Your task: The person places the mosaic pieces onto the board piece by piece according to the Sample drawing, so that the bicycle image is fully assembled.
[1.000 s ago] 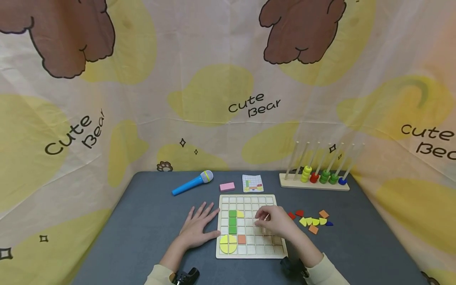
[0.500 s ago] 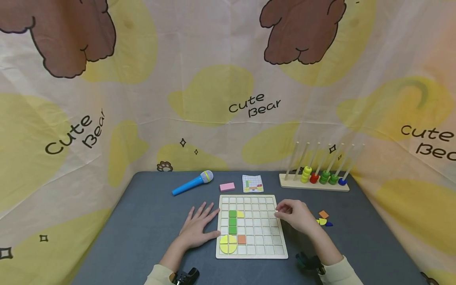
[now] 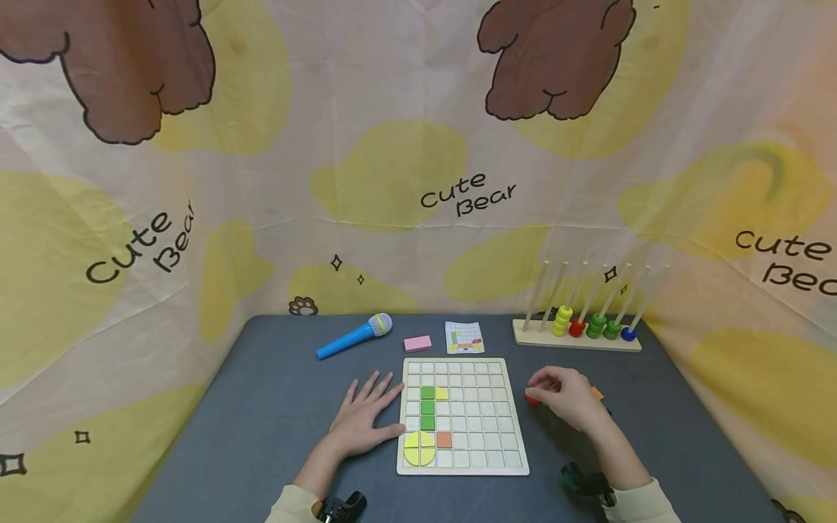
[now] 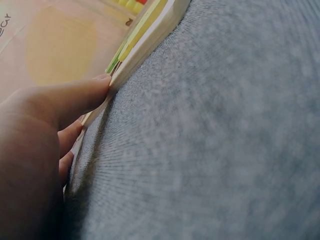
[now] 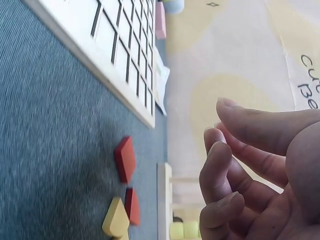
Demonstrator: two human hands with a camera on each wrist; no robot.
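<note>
My left hand [image 3: 361, 420] lies with fingers spread beside a wooden grid board [image 3: 482, 408]. Its thumb and fingertips touch the board's left edge, also visible in the left wrist view. On the board sit green squares [image 3: 428, 407], a yellow piece [image 3: 442, 394], an orange square [image 3: 444, 440] and a yellow circle of quarter pieces [image 3: 419, 456]. My right hand [image 3: 570, 398] hovers right of the board, above loose coloured pieces. In the right wrist view its thumb and fingers are bent and apart, holding nothing; red pieces [image 5: 126, 160] and a yellow piece [image 5: 116, 219] lie below.
Behind the board lie a blue toy microphone [image 3: 353, 336], a pink block [image 3: 417, 343] and a printed pattern card [image 3: 463, 338]. A bead abacus [image 3: 577, 338] stands at the back right. An orange piece [image 3: 598, 393] shows past my right hand. A printed curtain hangs behind the table.
My right hand has moved right, from over the board to above the loose pieces, covering most of them in the head view. My left hand has stayed in place.
</note>
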